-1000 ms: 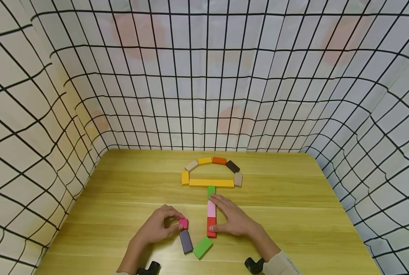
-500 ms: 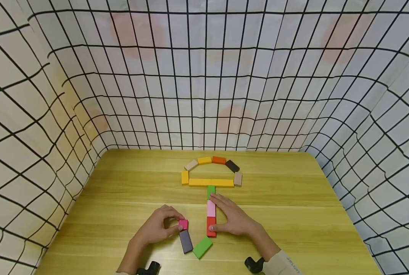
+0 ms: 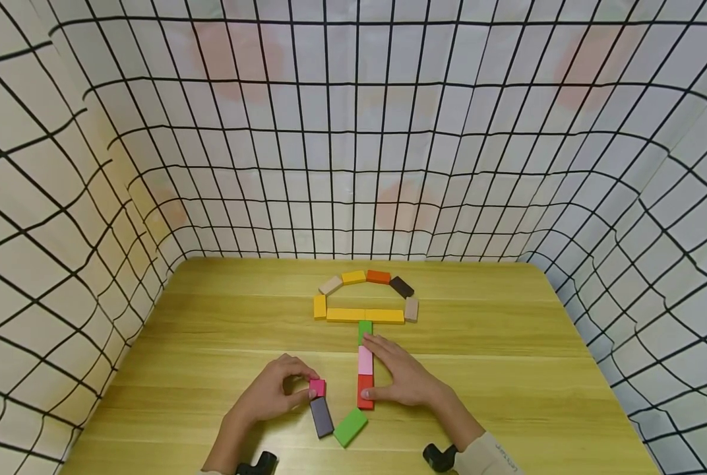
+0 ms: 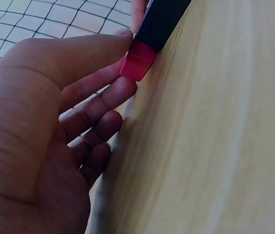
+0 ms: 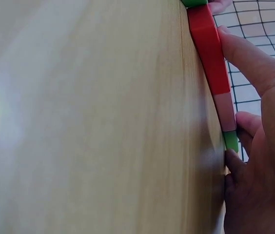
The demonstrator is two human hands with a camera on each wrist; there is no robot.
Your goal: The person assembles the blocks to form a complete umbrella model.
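My left hand (image 3: 273, 390) pinches a small bright pink block (image 3: 318, 388) between thumb and fingers. The pink block sits at the upper end of a dark grey block (image 3: 322, 417), whose lower end meets a tilted green block (image 3: 350, 427). Along the right side of a vertical row lies my right hand (image 3: 403, 377), fingers extended. Its thumb rests on the red block (image 5: 209, 48) and its fingertips touch near the upper green block (image 3: 365, 328). Between those two is a light pink block (image 3: 365, 360).
Beyond the row, two yellow blocks (image 3: 346, 315) form a straight bar. Over it arches a curve of several blocks, including an orange block (image 3: 378, 276) and a dark brown block (image 3: 401, 287). Black netting (image 3: 353, 132) walls the wooden table (image 3: 478, 310) on the back and sides.
The pink block has shifted very slightly against the dark grey block's end. Both hands otherwise stay in place, and the other blocks have not moved.
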